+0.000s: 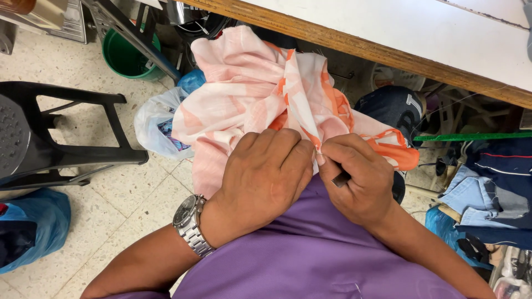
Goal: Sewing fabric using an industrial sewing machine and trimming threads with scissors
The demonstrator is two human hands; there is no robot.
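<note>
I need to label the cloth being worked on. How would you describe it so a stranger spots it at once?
Start at the wooden-edged table along the top; just below it, a bunched fabric lies on the person's lap, pinched by the left hand and right hand. It is pale pink with orange patches, unlike the denim nearby.

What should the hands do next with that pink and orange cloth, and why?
Probably the right hand should nudge its small dark tool a little further along the seam. Both hands pinch the pink and orange patterned cloth at one spot, the left hand holding the fold tight and the fingers meeting right at the orange edge. What kind of tool it is cannot be made out.
</note>
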